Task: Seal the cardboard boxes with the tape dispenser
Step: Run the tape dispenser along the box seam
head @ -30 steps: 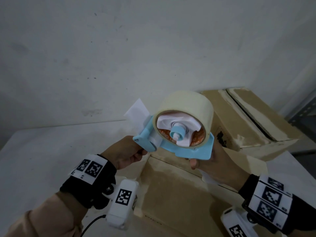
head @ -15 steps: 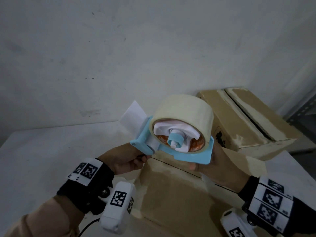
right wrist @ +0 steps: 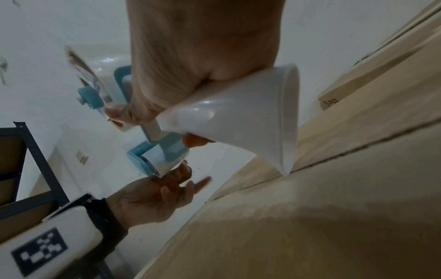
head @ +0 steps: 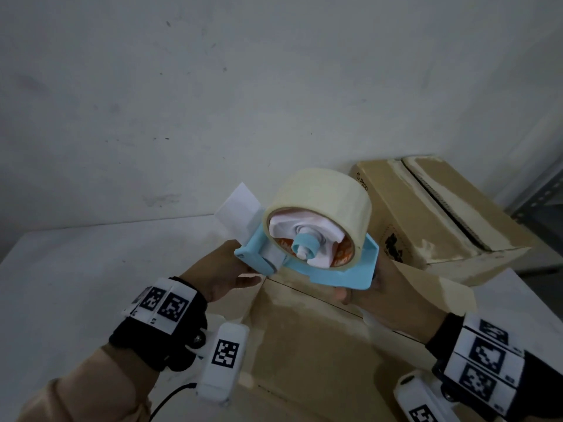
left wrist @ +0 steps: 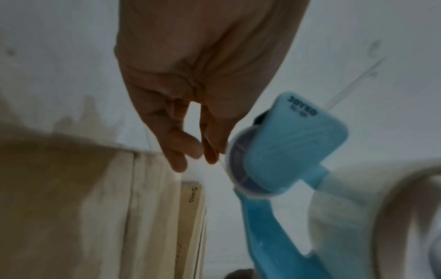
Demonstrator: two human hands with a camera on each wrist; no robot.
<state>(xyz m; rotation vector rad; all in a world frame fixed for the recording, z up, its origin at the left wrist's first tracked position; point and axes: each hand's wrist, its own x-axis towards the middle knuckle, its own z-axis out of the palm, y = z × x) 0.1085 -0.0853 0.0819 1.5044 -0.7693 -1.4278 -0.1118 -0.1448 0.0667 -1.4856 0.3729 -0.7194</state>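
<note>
Above the near cardboard box, its centre seam unsealed, the right hand gripped the blue tape dispenser by its handle while the left hand, fingers loosely extended, touched its roller end; a second box stood against the wall on the white table.

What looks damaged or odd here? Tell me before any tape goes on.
Both cardboard boxes look worn. The far box has pale torn strips along its centre seam, where the top layer looks peeled off. The near box shows similar pale scuffed patches. The tape dispenser, gripped by the right hand, looks intact.
</note>
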